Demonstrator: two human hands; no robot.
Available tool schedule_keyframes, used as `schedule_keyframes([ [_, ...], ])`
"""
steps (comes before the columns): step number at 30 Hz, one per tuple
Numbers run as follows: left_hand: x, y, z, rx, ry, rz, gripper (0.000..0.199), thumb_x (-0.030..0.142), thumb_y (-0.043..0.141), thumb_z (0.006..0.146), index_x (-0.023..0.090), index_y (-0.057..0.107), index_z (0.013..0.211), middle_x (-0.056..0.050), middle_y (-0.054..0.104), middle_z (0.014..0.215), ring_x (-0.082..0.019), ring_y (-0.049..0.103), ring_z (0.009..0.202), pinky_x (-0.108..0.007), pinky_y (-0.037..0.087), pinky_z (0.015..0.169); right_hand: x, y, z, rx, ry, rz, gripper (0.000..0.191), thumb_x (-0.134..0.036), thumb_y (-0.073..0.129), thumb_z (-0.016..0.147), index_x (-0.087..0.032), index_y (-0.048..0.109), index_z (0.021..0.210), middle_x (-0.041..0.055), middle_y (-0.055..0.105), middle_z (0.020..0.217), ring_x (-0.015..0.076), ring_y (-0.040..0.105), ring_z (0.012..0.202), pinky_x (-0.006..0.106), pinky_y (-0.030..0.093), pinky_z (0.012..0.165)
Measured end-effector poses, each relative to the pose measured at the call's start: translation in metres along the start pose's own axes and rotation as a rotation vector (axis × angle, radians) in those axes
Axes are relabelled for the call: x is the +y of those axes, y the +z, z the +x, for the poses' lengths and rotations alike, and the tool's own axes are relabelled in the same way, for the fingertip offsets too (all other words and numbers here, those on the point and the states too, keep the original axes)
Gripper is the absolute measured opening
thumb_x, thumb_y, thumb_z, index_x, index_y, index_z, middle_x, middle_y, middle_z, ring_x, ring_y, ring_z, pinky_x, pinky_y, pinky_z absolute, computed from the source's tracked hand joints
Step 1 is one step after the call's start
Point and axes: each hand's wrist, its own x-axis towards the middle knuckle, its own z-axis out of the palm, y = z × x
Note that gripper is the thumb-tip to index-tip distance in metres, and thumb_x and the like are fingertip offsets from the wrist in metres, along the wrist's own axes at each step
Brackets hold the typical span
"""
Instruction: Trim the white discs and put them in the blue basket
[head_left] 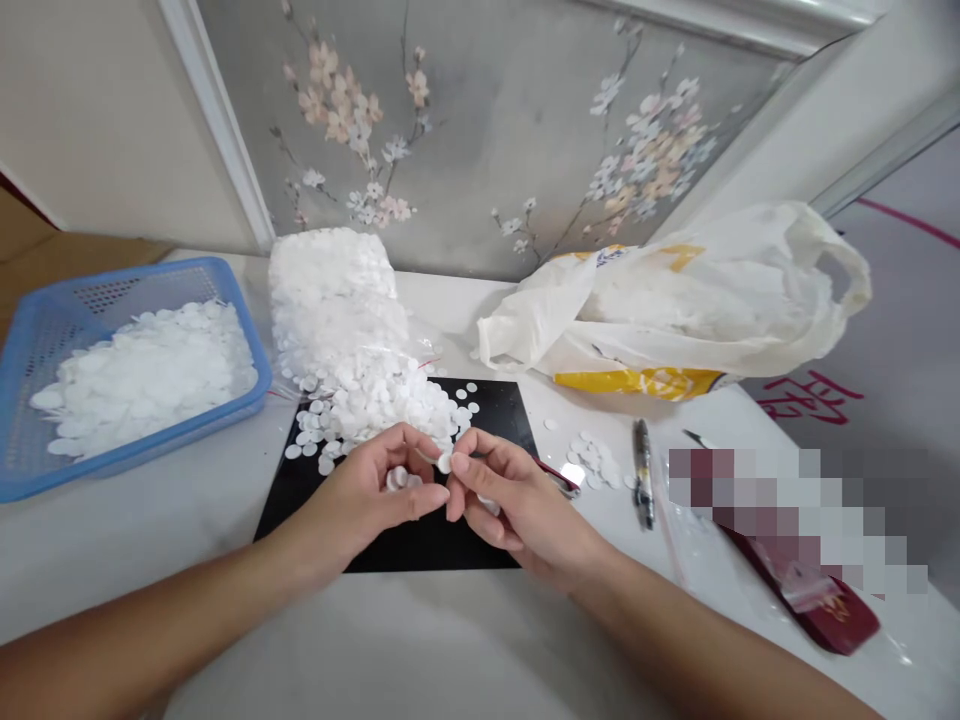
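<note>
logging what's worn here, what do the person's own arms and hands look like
The left hand and right hand are bare: no gloves, and no rings that show. The left forearm and right forearm are also bare, with no sleeve, watch or bracelet in view.

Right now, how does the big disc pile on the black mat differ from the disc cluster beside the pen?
Size: the disc pile is far larger than the disc cluster.
Pose: the disc pile is heaped up; the disc cluster lies low and spread out.
Surface: the disc pile lies mostly on the black mat, the disc cluster on the white table.
Shared: both are made of white, round discs.
</note>
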Motion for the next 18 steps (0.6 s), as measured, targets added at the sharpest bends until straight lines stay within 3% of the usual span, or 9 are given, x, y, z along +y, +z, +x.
schedule_keyframes([
  [4, -0.007, 0.006, 0.000, 0.078, 0.151, 0.019, 0.015, 0.033, 0.069, 0.079, 0.021, 0.064, 0.087, 0.003, 0.058, 0.066, -0.012, 0.048, 0.069, -0.024, 0.038, 0.066, 0.003, 0.006, 0.001, -0.041, 0.062, 0.100, 0.028, -0.037, 0.066, 0.087, -0.019, 0.048, 0.076, -0.0053, 0.058, 0.055, 0.0010, 0.026, 0.035, 0.015, 0.014, 0.032],
  [8, -0.010, 0.010, 0.001, 0.120, 0.095, 0.000, 0.020, 0.038, 0.068, 0.081, 0.018, 0.067, 0.080, 0.002, 0.059, 0.062, -0.011, 0.048, 0.064, -0.024, 0.038, 0.063, 0.008, 0.009, 0.002, -0.066, 0.071, 0.098, 0.024, -0.036, 0.067, 0.086, -0.019, 0.050, 0.082, -0.0046, 0.058, 0.058, 0.0026, 0.027, 0.039, 0.017, 0.014, 0.035],
  [11, 0.004, 0.004, 0.000, 0.185, 0.072, -0.101, 0.019, 0.037, 0.068, 0.080, 0.019, 0.063, 0.080, 0.004, 0.055, 0.064, -0.008, 0.044, 0.057, -0.019, 0.033, 0.053, 0.007, 0.006, 0.002, -0.042, 0.072, 0.030, 0.026, -0.038, 0.070, 0.083, -0.018, 0.052, 0.084, -0.0048, 0.053, 0.061, 0.0034, 0.027, 0.043, 0.018, 0.012, 0.039],
  [13, 0.026, -0.012, -0.003, 0.254, 0.101, -0.137, 0.018, 0.037, 0.065, 0.081, 0.020, 0.058, 0.081, 0.006, 0.051, 0.064, -0.006, 0.037, 0.051, -0.018, 0.025, 0.047, 0.001, 0.005, 0.004, -0.033, 0.080, -0.025, 0.028, -0.040, 0.069, 0.082, -0.017, 0.055, 0.082, -0.0061, 0.045, 0.059, 0.0040, 0.026, 0.045, 0.020, 0.011, 0.041],
  [15, 0.055, -0.041, -0.012, 0.237, 0.150, 0.018, 0.016, 0.036, 0.061, 0.083, 0.021, 0.056, 0.082, 0.007, 0.044, 0.058, -0.007, 0.033, 0.048, -0.019, 0.025, 0.047, -0.008, 0.011, 0.013, -0.048, 0.064, -0.086, 0.027, -0.040, 0.067, 0.083, -0.016, 0.057, 0.081, -0.0064, 0.039, 0.059, 0.0055, 0.026, 0.048, 0.020, 0.014, 0.043],
  [16, 0.070, -0.059, -0.017, 0.231, 0.183, 0.209, 0.015, 0.034, 0.060, 0.083, 0.020, 0.057, 0.082, 0.007, 0.045, 0.058, -0.007, 0.033, 0.049, -0.019, 0.026, 0.048, -0.014, 0.018, 0.020, -0.055, 0.039, -0.120, 0.024, -0.038, 0.065, 0.084, -0.016, 0.058, 0.081, -0.0060, 0.038, 0.060, 0.0066, 0.028, 0.051, 0.020, 0.018, 0.044],
  [18, 0.095, -0.096, -0.031, 0.339, 0.195, 0.703, 0.010, 0.029, 0.063, 0.081, 0.019, 0.061, 0.080, 0.005, 0.053, 0.063, -0.009, 0.042, 0.056, -0.019, 0.029, 0.053, -0.026, 0.041, 0.042, -0.062, -0.030, -0.202, 0.015, -0.030, 0.061, 0.085, -0.015, 0.060, 0.086, -0.0041, 0.041, 0.065, 0.0084, 0.035, 0.056, 0.020, 0.029, 0.049],
])
